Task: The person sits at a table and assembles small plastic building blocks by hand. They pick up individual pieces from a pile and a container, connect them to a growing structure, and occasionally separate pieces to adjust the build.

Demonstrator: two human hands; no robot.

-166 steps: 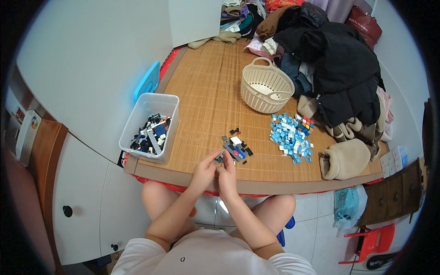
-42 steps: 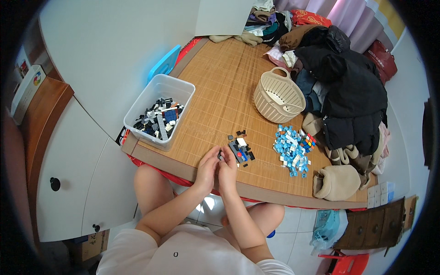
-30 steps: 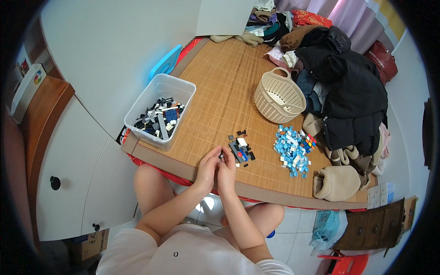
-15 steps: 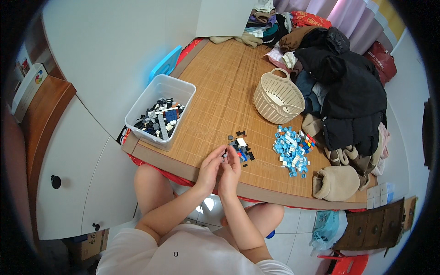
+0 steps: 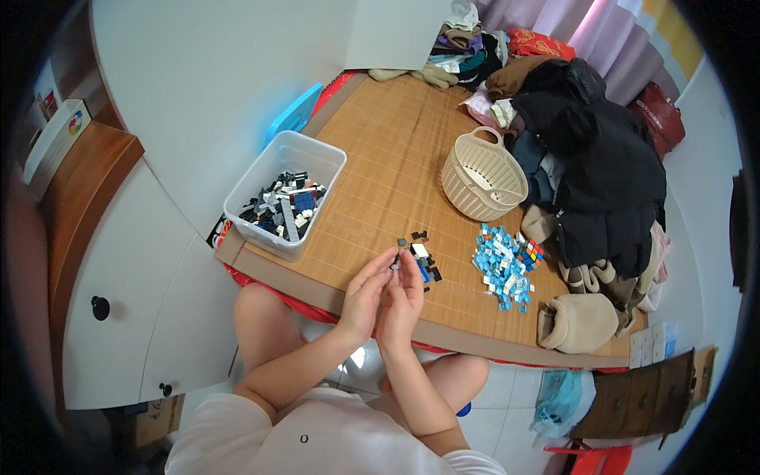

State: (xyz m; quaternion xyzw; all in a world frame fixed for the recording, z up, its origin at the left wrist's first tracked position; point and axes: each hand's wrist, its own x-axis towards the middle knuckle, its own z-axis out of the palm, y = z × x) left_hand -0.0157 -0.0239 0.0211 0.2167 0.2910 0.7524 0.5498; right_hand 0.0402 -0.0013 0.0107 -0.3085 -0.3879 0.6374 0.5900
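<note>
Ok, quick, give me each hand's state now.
Left hand: fingers pinched on a small dark brick.
Right hand: fingers curled at the same brick; grip cannot be told.

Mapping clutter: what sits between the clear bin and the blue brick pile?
Head view: bare bamboo mat, then a small cluster of dark bricks beside both hands, lying between the clear bin and the blue brick pile.

A lived-in home room, likely a bedroom; bamboo mat [image 5: 396,158] spread over a low bed or platform, clothes [image 5: 594,150] heaped along its far edge, curtains [image 5: 602,32] behind. Toy bricks [image 5: 503,265] scattered on the mat, more in a clear bin [image 5: 317,158]; woven basket [image 5: 479,178], white cupboards [image 5: 134,293] alongside.
</note>
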